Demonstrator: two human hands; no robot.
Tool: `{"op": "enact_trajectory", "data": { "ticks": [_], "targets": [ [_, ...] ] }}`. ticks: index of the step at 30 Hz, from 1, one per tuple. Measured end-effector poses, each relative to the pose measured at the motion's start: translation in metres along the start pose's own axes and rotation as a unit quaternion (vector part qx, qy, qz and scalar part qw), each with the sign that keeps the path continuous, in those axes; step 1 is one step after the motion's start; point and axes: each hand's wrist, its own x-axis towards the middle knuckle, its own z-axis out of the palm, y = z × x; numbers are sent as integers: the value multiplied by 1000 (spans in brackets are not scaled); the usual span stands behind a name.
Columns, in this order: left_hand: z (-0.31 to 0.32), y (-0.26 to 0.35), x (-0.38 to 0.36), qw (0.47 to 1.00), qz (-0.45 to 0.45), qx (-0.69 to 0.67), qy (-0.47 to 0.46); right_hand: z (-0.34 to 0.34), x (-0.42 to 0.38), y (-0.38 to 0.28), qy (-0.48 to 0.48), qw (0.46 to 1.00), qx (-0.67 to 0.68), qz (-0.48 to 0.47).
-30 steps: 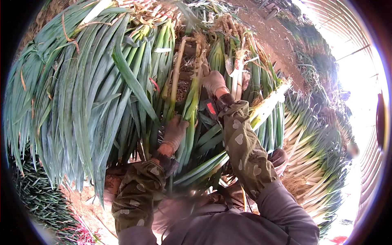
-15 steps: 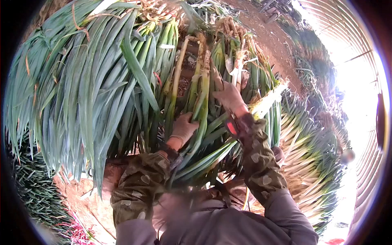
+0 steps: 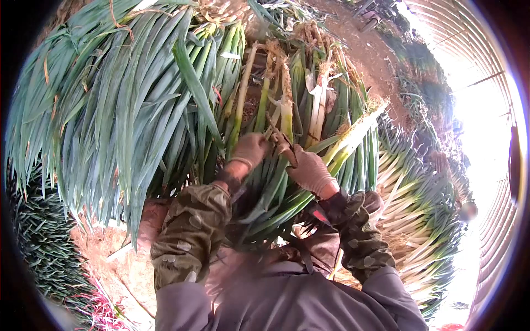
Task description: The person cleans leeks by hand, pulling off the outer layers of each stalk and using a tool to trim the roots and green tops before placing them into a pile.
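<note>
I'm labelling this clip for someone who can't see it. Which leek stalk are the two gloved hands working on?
Start at the big bundle of long green leeks filling the upper left. At its right edge the left hand and right hand, in pale gloves, meet. Between them rises one pale green leek stalk; unlike its neighbours, both hands close around its base.

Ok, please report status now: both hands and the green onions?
Left hand shut on green onion stalk. Right hand shut on the same bunch. Long leaves hang at left, not in the way.
</note>
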Motion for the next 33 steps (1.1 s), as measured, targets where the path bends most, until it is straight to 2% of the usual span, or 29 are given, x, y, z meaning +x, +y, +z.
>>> {"op": "enact_trajectory", "data": {
  "ticks": [1, 4, 5, 8, 11, 12, 14, 18, 20, 23, 26, 32, 33],
  "targets": [
    [-2, -13, 10, 994, 12, 96, 55, 16, 13, 13, -4, 1000, 3, 24],
    [17, -31, 24, 979, -96, 177, 11, 3, 17, -2, -2, 1000, -5, -1],
    [28, -36, 28, 973, -104, 204, -15, 0, 20, -6, 6, 1000, 4, -3],
    [40, -16, 26, 952, -157, 262, 24, 14, 47, 4, 24, 999, 5, 29],
    [36, -21, 28, 964, -134, 227, 39, 8, 62, 1, 1, 999, 6, 49],
    [33, -18, 28, 969, -150, 190, 42, 4, 66, -1, -6, 999, 3, 51],
    [27, -15, 29, 975, -184, 116, 49, -6, 70, -8, -7, 999, -30, 18],
    [32, -40, 34, 979, -194, 18, 65, -1, 92, -2, 1, 992, -113, -58],
    [34, -48, 31, 977, -197, -38, 72, 2, 104, 1, 3, 991, -120, -55],
    [32, -40, 29, 976, -203, 51, 59, -2, 119, -1, -9, 993, -114, -39],
    [27, -38, 28, 979, -193, 54, 45, -7, 130, -3, 6, 993, -116, -28],
    [29, -43, 24, 987, -140, 36, 76, -8, 167, 4, 48, 990, -130, -38],
    [28, -43, 24, 986, -153, 7, 63, -9, 173, 5, 45, 990, -127, -37]
  ]
}}
